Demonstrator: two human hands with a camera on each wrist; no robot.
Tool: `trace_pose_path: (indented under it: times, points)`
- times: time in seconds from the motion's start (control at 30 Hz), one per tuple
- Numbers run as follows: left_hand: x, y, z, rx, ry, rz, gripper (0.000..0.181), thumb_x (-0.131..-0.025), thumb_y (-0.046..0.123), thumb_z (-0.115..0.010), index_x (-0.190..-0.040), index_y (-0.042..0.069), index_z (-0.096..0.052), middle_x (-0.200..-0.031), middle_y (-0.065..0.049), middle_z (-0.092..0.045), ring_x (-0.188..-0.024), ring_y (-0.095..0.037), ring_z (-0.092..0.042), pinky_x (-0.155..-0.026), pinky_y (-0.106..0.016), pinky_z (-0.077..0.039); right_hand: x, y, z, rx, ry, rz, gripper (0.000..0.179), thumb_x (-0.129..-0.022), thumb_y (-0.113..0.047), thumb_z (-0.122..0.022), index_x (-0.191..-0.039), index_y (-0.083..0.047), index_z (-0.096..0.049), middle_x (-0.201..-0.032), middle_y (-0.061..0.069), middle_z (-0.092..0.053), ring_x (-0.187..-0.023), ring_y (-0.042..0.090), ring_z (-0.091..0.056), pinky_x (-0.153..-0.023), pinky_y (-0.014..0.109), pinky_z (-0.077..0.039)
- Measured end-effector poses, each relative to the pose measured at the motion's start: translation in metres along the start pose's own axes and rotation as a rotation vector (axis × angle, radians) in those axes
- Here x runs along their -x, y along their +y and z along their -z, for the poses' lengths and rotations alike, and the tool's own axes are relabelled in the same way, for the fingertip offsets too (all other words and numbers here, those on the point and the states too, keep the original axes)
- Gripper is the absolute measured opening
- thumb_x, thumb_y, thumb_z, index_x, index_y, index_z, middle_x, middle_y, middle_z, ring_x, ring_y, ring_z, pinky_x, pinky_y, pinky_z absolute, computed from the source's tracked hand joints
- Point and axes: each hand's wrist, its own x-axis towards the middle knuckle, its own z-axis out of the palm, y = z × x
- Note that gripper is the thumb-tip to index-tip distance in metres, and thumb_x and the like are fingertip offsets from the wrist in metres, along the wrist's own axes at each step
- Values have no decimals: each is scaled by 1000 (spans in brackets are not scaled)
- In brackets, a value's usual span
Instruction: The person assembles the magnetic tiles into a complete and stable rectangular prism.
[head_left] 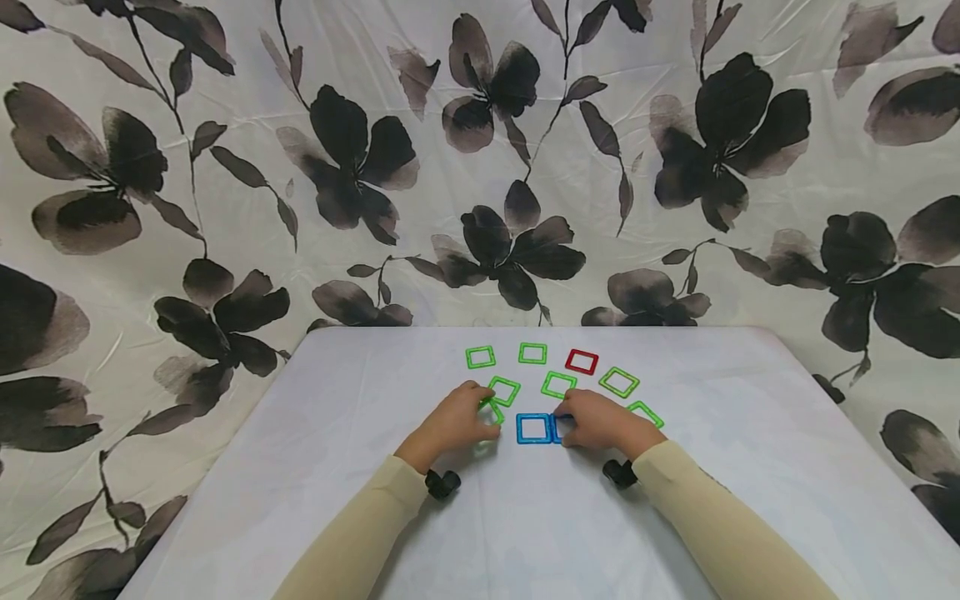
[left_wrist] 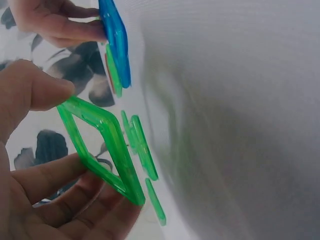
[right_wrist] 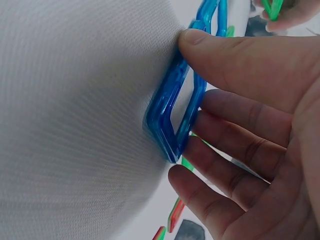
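My left hand pinches a green square frame tile between thumb and fingers, tilted up over the table in the left wrist view. To its right lies a blue square frame tile. My right hand grips a second blue frame tile, thumb on the near edge and fingers along the far side. The two blue tiles sit edge to edge, and the right hand partly covers the second one in the head view. Just beyond the left hand is another green frame tile.
Several more green frame tiles lie in a loose arc beyond the hands, one at the far left. A red frame tile lies among them. The white table ends at a floral cloth backdrop.
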Motion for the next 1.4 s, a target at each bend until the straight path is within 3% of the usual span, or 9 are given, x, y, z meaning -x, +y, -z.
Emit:
trace_pose_path:
  times: [0.17, 0.4, 0.73, 1.4]
  points:
    - [-2, -3, -3, 24, 5, -42, 63, -77, 30, -74, -132, 3, -57, -122, -11, -58, -107, -23, -56, -98, -41, -47, 0, 0, 0, 5, 3, -6, 45, -81, -28, -77, -124, -15, -68, -111, -2, -60, -100, 16, -52, -100, 37, -46]
    - [-5, -5, -7, 85, -8, -24, 64, -79, 31, -74, -134, 6, -56, -118, -7, -59, -103, -20, -56, -95, -38, -49, 0, 0, -1, -7, 3, -5, 45, -81, -27, -77, -123, -14, -68, -113, -1, -60, -101, 16, -53, -101, 39, -45]
    - [-8, -5, -12, 190, -22, -24, 66, -76, 22, -71, -137, 5, -52, -126, -9, -55, -117, -23, -57, -102, -40, -47, 3, -1, 1, -22, 8, -17, 44, -82, -26, -77, -123, -14, -68, -112, -1, -60, -101, 16, -52, -99, 38, -46]
    - [-7, -1, -17, 343, -94, -33, 65, -83, 21, -71, -143, 11, -47, -143, -8, -52, -131, -25, -52, -109, -41, -42, 2, -1, -2, -11, 19, -10, 46, -81, -27, -78, -123, -14, -68, -112, -1, -60, -99, 16, -52, -98, 37, -46]
